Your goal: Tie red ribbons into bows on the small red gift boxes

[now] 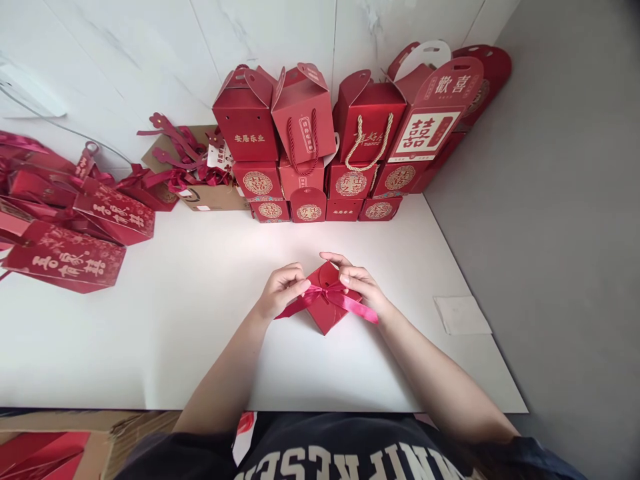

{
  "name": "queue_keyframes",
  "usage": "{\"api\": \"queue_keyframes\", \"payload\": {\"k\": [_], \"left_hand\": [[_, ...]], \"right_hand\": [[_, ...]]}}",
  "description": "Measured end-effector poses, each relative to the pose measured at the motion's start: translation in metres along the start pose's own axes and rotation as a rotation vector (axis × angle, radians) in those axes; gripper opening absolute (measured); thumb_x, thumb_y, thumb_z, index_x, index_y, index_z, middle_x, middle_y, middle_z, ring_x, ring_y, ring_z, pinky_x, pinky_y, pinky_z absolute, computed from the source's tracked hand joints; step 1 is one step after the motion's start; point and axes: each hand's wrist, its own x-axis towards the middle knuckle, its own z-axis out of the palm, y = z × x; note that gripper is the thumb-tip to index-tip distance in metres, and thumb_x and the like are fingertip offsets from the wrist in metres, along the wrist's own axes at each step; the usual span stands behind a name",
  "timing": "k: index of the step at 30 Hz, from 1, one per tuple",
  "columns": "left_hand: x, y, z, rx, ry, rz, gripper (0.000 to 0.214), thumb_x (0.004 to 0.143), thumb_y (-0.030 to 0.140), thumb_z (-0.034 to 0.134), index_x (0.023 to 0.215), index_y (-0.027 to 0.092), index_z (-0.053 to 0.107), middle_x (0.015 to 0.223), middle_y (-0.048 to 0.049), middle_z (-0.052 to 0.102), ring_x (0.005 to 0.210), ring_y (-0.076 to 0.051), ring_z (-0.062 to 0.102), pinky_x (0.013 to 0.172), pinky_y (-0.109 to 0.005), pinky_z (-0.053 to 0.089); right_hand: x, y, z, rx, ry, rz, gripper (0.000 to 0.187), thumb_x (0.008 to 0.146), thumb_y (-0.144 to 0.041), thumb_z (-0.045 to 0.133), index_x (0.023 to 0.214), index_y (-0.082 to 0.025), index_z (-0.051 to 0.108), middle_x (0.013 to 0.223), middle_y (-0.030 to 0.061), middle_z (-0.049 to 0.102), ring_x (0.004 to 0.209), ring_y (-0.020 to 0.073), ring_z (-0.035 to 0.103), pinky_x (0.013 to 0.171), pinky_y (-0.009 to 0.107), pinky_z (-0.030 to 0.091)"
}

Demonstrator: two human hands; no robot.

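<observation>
A small red gift box (324,319) stands on the white table in front of me, one corner turned toward me. Across its top lies a pink-red satin ribbon (357,308), knotted in a bow with two tails hanging left and right. My left hand (284,288) pinches the bow's left loop between thumb and fingers. On the other side, my right hand (361,283) grips the right loop, its index finger stretched out past the box's far corner. Parts of the box top and the loops are hidden behind my fingers.
Stacked red gift boxes (307,180) line the wall at the back. Several finished-looking red boxes (75,257) crowd the left side, beside a cardboard box (213,199) of ribbons. A white paper (463,315) lies at the right edge. An open carton (100,443) sits below, lower left.
</observation>
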Motion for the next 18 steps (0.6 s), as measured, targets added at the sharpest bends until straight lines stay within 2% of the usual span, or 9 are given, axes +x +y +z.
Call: {"api": "queue_keyframes", "payload": {"k": [3, 5, 8, 11, 18], "left_hand": [[-0.0002, -0.0030, -0.0001, -0.066, -0.026, -0.024, 0.039, 0.087, 0.039, 0.063, 0.058, 0.016, 0.050, 0.066, 0.0011, 0.039, 0.059, -0.011, 0.035, 0.058, -0.029, 0.028], [-0.0009, -0.0053, 0.0000, -0.099, -0.028, -0.040, 0.041, 0.086, 0.042, 0.063, 0.057, 0.016, 0.048, 0.066, 0.0010, 0.039, 0.059, -0.011, 0.035, 0.058, -0.029, 0.028], [-0.0021, -0.0075, -0.0001, -0.111, -0.010, -0.060, 0.044, 0.085, 0.046, 0.064, 0.056, 0.017, 0.047, 0.066, 0.0005, 0.040, 0.059, -0.012, 0.035, 0.057, -0.029, 0.030], [-0.0027, -0.0081, -0.0006, -0.130, -0.007, -0.050, 0.044, 0.085, 0.047, 0.064, 0.056, 0.017, 0.047, 0.066, 0.0002, 0.039, 0.060, -0.012, 0.035, 0.057, -0.029, 0.030], [-0.0001, -0.0097, 0.0001, -0.207, 0.011, -0.024, 0.044, 0.084, 0.045, 0.065, 0.055, 0.017, 0.047, 0.064, 0.0002, 0.038, 0.059, -0.013, 0.034, 0.057, -0.030, 0.028]], "right_hand": [[0.0000, 0.0021, -0.0032, -0.022, 0.001, 0.011, 0.039, 0.087, -0.044, 0.063, 0.058, -0.020, 0.054, 0.140, 0.0016, 0.052, 0.110, 0.0256, 0.055, 0.085, 0.036, 0.044], [0.0003, 0.0025, -0.0052, -0.041, -0.010, 0.002, 0.038, 0.087, -0.044, 0.063, 0.058, -0.021, 0.056, 0.138, 0.0022, 0.053, 0.125, 0.0277, 0.049, 0.094, 0.037, 0.043], [0.0009, 0.0020, -0.0070, -0.068, -0.020, -0.030, 0.037, 0.087, -0.046, 0.064, 0.059, -0.022, 0.058, 0.137, 0.0027, 0.055, 0.141, 0.0277, 0.034, 0.112, 0.037, 0.032], [0.0013, 0.0013, -0.0076, -0.063, -0.011, -0.046, 0.038, 0.086, -0.047, 0.065, 0.058, -0.022, 0.058, 0.135, 0.0028, 0.056, 0.146, 0.0270, 0.029, 0.119, 0.037, 0.023], [0.0026, 0.0010, -0.0087, 0.022, -0.009, -0.079, 0.033, 0.088, -0.040, 0.064, 0.060, -0.023, 0.061, 0.131, 0.0027, 0.055, 0.147, 0.0246, 0.026, 0.121, 0.036, 0.021]]}}
